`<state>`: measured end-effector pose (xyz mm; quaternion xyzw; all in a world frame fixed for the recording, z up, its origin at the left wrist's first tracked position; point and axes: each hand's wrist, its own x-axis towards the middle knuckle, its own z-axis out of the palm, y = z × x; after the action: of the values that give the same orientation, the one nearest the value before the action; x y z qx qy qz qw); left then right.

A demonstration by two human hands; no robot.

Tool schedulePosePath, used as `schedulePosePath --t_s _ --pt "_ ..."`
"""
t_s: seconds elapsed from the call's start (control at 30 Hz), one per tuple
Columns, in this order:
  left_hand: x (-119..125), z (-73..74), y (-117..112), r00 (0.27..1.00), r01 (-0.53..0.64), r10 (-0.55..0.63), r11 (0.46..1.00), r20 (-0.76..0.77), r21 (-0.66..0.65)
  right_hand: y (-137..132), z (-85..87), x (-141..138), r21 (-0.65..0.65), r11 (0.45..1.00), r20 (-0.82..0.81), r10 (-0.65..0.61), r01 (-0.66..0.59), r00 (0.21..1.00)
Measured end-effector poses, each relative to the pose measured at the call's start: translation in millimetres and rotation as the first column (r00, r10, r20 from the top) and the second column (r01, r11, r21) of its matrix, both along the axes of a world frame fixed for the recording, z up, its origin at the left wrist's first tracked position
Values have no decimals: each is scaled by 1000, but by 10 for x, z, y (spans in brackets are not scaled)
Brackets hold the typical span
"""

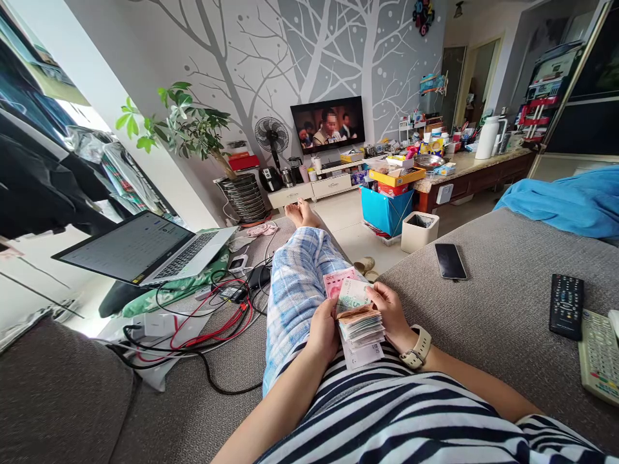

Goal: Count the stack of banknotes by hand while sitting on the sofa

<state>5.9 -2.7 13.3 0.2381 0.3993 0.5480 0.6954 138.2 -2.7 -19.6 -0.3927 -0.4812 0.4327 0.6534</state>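
A thick stack of banknotes (360,330) is held over my lap between both hands. My left hand (324,328) is closed on the stack's left side, thumb on top. With its fingers at the upper right, my right hand (389,316) grips the stack too, its thumb on a greenish banknote (353,295) that stands up from the fold. Behind that note shows a pinkish-red banknote (333,281) marked 100. A pale note hangs out at the lower end. The fingers beneath the stack are hidden. On my right wrist sits a light watch (416,348).
The grey sofa (498,303) carries a phone (451,261), a black remote (565,306) and a pale remote (599,354) to my right. At left are an open laptop (193,254) and tangled cables (236,316). A white bin (420,232) stands beyond the sofa edge.
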Motion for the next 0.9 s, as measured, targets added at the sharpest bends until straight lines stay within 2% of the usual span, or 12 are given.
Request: schedulePosePath --t_s 0.1,0.27,0.57,0.9 --pt "2 -15 18 999 43 -43 999 16 3 -14 12 -2 25 1000 -4 6 -6 1000" --pt "-19 -52 35 1000 30 -30 999 4 23 -15 -4 -5 35 998 -60 49 -47 997" --pt "-30 -88 42 1000 22 -22 1000 0 22 -49 39 -1 37 998 -31 58 -57 998" --pt "-26 -96 42 999 37 -37 999 -5 36 -27 7 -8 47 997 -37 66 -65 997"
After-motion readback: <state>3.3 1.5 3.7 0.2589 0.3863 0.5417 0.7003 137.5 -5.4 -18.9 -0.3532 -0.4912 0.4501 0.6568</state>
